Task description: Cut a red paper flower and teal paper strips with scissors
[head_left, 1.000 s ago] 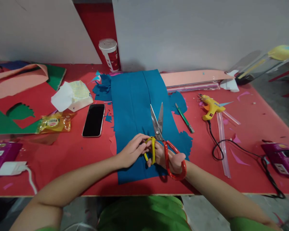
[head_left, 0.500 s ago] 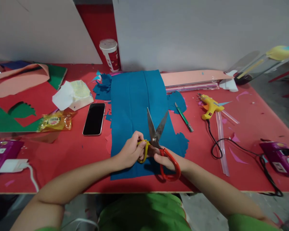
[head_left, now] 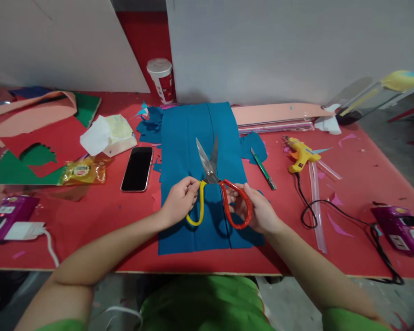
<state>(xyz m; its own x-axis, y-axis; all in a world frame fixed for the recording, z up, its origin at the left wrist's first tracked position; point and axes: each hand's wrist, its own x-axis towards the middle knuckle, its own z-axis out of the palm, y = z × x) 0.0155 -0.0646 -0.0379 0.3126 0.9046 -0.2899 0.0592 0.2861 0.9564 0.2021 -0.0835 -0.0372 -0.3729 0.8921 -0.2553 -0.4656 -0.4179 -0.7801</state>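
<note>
Large scissors (head_left: 212, 181) with one yellow and one red handle lie over a blue sheet (head_left: 189, 138) on the red table (head_left: 348, 174). Their blades point away from me and stand slightly apart. My left hand (head_left: 179, 202) pinches the yellow handle. My right hand (head_left: 257, 211) grips the red handle loop. Both hands rest above the near half of the blue sheet.
A phone (head_left: 137, 168), a tissue pack (head_left: 106, 135) and a yellow packet (head_left: 84, 171) lie to the left. A cup (head_left: 163, 79) stands at the back. A green knife (head_left: 263, 168), a yellow glue gun (head_left: 300, 154) with cord, and purple boxes (head_left: 398, 225) lie to the right.
The scissors have swung from a tilted hold to pointing straight away. Both hands now hold one handle each, spread apart. The blades have narrowed.
</note>
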